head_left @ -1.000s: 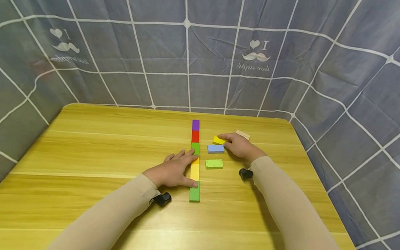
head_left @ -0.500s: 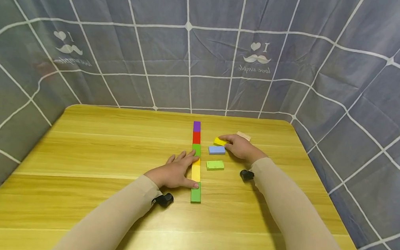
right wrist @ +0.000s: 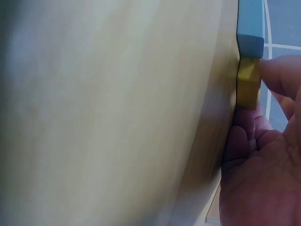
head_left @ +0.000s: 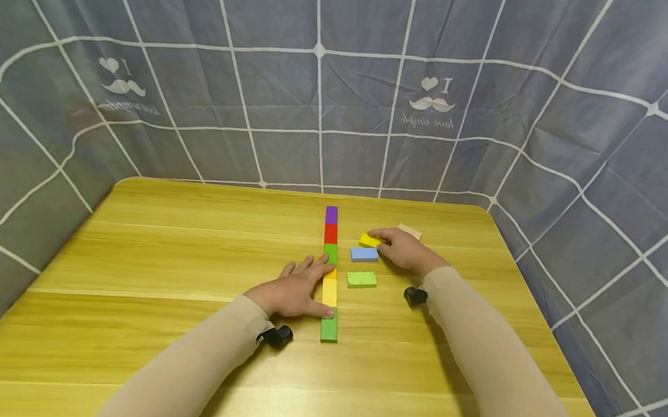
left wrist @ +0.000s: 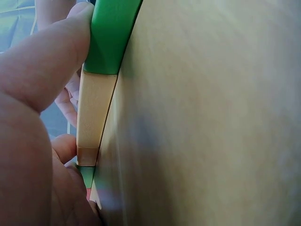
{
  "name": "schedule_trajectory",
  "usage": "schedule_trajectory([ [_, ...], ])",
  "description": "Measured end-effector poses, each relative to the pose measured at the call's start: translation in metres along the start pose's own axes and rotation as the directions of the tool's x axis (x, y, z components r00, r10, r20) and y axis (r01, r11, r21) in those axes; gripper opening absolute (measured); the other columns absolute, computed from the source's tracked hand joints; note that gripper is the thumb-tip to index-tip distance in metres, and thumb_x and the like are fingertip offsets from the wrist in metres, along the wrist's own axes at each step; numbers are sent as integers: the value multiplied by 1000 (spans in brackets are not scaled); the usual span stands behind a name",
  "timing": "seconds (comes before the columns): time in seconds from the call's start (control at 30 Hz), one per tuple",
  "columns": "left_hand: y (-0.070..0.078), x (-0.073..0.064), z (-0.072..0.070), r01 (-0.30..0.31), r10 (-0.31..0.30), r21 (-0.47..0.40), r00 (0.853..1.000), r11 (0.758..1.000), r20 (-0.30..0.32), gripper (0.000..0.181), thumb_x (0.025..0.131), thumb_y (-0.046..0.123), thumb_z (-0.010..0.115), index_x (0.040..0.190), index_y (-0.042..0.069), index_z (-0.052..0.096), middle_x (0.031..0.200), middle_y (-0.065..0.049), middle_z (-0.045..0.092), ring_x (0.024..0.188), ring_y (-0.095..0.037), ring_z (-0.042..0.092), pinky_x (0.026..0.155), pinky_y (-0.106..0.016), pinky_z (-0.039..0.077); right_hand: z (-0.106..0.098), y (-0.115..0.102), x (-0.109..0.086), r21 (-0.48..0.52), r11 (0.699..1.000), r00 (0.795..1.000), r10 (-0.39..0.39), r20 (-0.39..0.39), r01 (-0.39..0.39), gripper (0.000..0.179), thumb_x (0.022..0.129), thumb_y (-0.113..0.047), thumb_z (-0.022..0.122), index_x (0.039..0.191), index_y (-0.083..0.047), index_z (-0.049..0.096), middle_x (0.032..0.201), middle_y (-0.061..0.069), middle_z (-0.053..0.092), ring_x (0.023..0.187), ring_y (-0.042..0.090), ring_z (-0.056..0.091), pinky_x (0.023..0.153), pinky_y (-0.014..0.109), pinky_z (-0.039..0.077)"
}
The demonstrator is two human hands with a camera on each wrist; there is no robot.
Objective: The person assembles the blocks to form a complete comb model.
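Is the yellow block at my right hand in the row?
Out: head view shows a gap between the yellow block and the row.

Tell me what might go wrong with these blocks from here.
The left hand rests on the row of blocks; a sideways slip could knock the row out of line.
The right hand grips the yellow block, and the blue block lies close by; moving the yellow one might bump it.
The pale block lies just beyond the right hand, which might brush it.

Left grip (head_left: 293,292) wide, right grip (head_left: 405,248) narrower.
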State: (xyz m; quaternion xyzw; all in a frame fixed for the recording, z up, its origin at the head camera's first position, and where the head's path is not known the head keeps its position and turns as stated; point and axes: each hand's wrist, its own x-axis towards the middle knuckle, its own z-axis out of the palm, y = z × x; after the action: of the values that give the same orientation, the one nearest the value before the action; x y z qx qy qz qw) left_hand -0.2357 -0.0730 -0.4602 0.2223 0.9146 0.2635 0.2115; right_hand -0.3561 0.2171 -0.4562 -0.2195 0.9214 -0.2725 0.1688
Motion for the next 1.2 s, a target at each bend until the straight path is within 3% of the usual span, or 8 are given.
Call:
schedule_trajectory([
  [0.27, 1, 1, 0, -2, 2, 7, 1000, 1000, -6, 102, 90, 61, 76, 169, 23, 25, 179, -1, 3, 166, -33, -1, 132, -59, -4, -4, 1, -2, 17, 1000, 1000, -16, 7, 16, 48, 109, -16, 52, 157, -10, 51, 159, 17, 52, 147, 35, 48, 123, 55, 39],
  [0.4, 2, 1, 0, -4, 4, 1, 1000, 1000, -6, 102, 90, 61, 76, 169, 23, 25, 179, -2, 3, 166, -33, -1, 132, -59, -4, -5, 1, -1, 33, 999, 1000, -18, 12, 17, 50, 107, -14, 54, 157, -8, 51, 156, 18, 55, 132, 30, 55, 117, 52, 44],
  [0.57, 1, 0, 0, -3, 3, -9, 1000, 1000, -8, 101, 90, 59, 77, 169, 23, 25, 179, -2, 3, 166, -32, -2, 132, -59, -5, -5, 1, -1, 59, 998, 1000, -3, 22, 2, 53, 104, -12, 59, 156, -7, 51, 152, 18, 58, 113, 27, 54, 106, 46, 47],
  [0.83, 0, 0, 0, 3, -3, -7, 1000, 1000, -10, 101, 90, 59, 77, 169, 23, 25, 180, -1, 3, 166, -32, -2, 132, -59, -5, -5, -1, 0, 65, 998, 1000, 9, 3, -9, 52, 103, -10, 62, 154, -5, 53, 145, 19, 62, 110, 27, 55, 105, 45, 48],
  [1.03, 0, -1, 0, 3, -3, -13, 1000, 1000, -8, 102, 90, 59, 77, 169, 23, 25, 179, -1, 3, 166, -32, -2, 131, -59, -5, -5, -2, 1, 57, 998, 1000, 12, -4, -12, 51, 103, -11, 62, 153, -5, 54, 149, 18, 60, 115, 29, 56, 108, 48, 48],
  [1.2, 0, -1, 0, 1, -2, -26, 1000, 1000, -7, 102, 89, 59, 78, 169, 23, 25, 179, -1, 4, 166, -32, -2, 131, -59, -5, -6, -1, 2, 57, 997, 998, 52, -28, -50, 49, 102, -11, 61, 151, -6, 57, 140, 18, 65, 110, 28, 60, 101, 42, 51],
])
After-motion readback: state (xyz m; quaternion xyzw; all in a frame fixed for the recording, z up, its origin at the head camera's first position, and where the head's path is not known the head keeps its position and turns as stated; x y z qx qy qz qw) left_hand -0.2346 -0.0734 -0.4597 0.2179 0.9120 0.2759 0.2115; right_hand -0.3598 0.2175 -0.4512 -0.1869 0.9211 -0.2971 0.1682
